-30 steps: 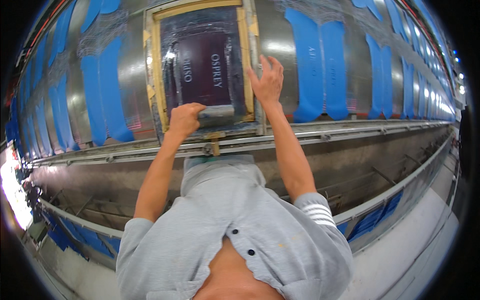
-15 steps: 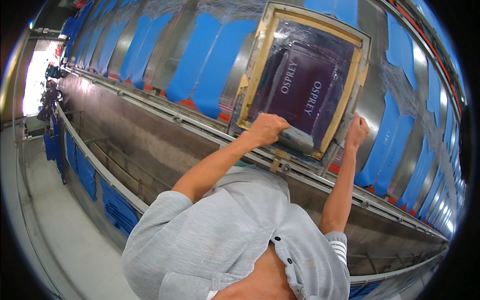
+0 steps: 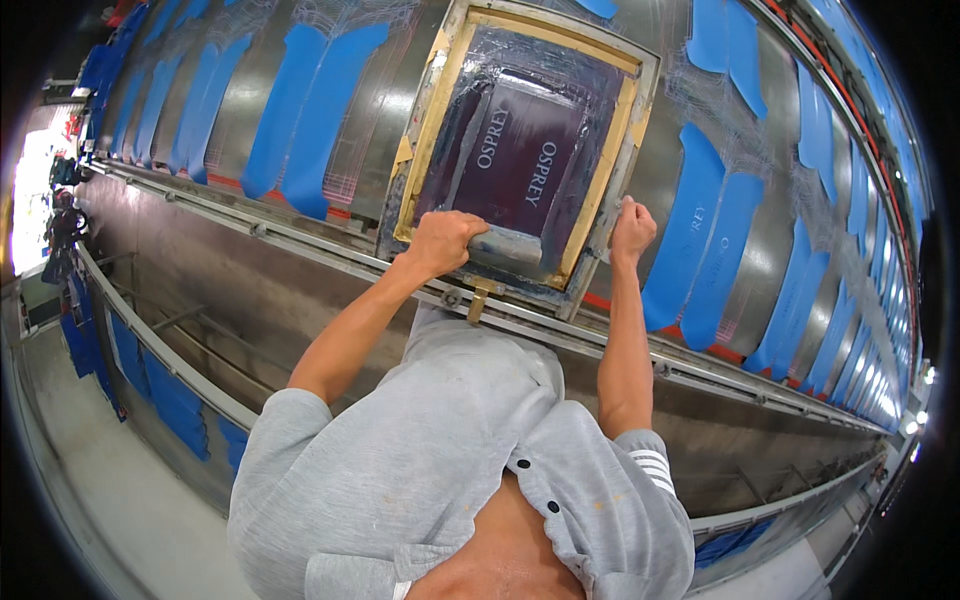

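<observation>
A printing screen (image 3: 640, 110) with a metal frame and a yellowish inner border lies over the long table in front of me. Its dark purple mesh (image 3: 510, 175) carries pale lettering. My left hand (image 3: 445, 242) is closed round the left end of a squeegee (image 3: 508, 246), whose greyish blade rests across the near end of the mesh. At the screen's right edge, my right hand (image 3: 633, 232) is closed on the frame, fingertips partly hidden. Blue cut fabric pieces (image 3: 315, 115) lie flat on both sides; the pair just right (image 3: 705, 245) bears faint light lettering.
A metal rail (image 3: 300, 242) with stops runs along the table's near edge, and a small brass-coloured bracket (image 3: 478, 302) sits at the screen's near end. Below left, more blue pieces (image 3: 165, 385) hang beside a walkway (image 3: 95, 470). A red line borders the table's far side.
My view has shifted, so the screen and both hands appear farther left. The squeegee stays at the near end of the mesh, and both hands keep their holds.
</observation>
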Tool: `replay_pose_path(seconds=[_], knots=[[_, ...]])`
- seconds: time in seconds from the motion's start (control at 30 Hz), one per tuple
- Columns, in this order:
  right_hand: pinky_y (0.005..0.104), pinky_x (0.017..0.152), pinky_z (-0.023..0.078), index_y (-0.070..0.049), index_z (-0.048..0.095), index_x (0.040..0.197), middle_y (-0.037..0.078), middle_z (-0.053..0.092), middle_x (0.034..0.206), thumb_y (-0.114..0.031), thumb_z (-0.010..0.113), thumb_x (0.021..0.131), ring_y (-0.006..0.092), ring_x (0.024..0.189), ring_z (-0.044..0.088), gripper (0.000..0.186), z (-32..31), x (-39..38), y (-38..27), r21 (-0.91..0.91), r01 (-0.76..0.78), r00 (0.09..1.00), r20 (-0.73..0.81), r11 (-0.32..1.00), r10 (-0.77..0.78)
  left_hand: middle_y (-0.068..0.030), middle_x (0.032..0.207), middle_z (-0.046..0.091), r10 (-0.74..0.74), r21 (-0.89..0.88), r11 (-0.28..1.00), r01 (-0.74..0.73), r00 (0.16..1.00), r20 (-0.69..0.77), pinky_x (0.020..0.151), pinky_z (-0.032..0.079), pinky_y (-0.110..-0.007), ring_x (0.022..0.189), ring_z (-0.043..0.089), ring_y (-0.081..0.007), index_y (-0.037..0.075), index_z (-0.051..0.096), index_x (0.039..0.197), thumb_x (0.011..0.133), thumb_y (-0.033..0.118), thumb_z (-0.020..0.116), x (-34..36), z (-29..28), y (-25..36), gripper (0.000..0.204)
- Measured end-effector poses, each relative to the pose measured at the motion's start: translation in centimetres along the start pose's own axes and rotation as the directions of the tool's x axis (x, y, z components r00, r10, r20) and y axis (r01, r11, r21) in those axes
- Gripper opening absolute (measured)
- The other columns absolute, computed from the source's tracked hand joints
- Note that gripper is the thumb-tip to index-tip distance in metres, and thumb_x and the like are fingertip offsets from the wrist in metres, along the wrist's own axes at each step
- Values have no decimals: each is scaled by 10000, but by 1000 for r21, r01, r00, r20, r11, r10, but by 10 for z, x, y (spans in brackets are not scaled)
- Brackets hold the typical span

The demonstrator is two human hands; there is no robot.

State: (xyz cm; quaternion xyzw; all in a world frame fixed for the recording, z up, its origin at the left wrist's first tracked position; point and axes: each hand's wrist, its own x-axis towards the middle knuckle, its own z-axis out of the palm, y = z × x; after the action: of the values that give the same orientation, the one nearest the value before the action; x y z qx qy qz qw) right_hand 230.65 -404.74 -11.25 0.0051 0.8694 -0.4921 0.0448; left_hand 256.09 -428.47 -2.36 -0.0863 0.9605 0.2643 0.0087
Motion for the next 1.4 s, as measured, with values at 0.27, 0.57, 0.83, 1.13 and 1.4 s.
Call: replay_pose_path(seconds=[0.27,0.57,0.83,1.13,1.4], knots=[[448,664,468,30,716,836,176,641,676,-304,670,935,305,647,625,352,5,2,6,-147,10,1000,-2,989,-10,-80,1079,770,-27,-31,999,30,996,88,858,583,-395,1026,728,-288,82,768,1071,710,-39,654,-23,5,0,397],[513,770,521,-32,763,891,219,724,851,-355,645,925,433,837,699,346,15,11,1,-317,-49,999,-34,947,40,-129,1118,754,126,51,991,-121,987,-101,864,578,-421,1033,716,-328,53,729,1111,724,-48,642,-11,25,-8,409],[516,870,506,-52,767,1060,202,734,1036,-348,640,964,423,1001,680,336,15,-6,-24,-451,-121,989,20,884,146,-156,1008,759,80,79,994,-73,993,-84,789,581,-480,924,730,-360,122,770,1025,771,23,617,168,-2,-69,313],[491,1051,430,-106,711,1283,119,702,1213,-426,778,866,332,1218,597,530,66,119,-190,-235,771,600,579,592,-552,-190,878,745,1,181,982,-52,962,272,757,564,-511,867,717,-390,164,809,967,722,116,665,322,-66,-85,288],[478,955,488,-70,742,937,145,733,867,-107,666,763,329,973,681,193,120,78,-150,-381,770,594,722,512,-355,-165,847,743,-4,206,978,-34,984,179,729,571,-510,826,722,-390,179,795,936,740,124,655,265,-32,-80,246]])
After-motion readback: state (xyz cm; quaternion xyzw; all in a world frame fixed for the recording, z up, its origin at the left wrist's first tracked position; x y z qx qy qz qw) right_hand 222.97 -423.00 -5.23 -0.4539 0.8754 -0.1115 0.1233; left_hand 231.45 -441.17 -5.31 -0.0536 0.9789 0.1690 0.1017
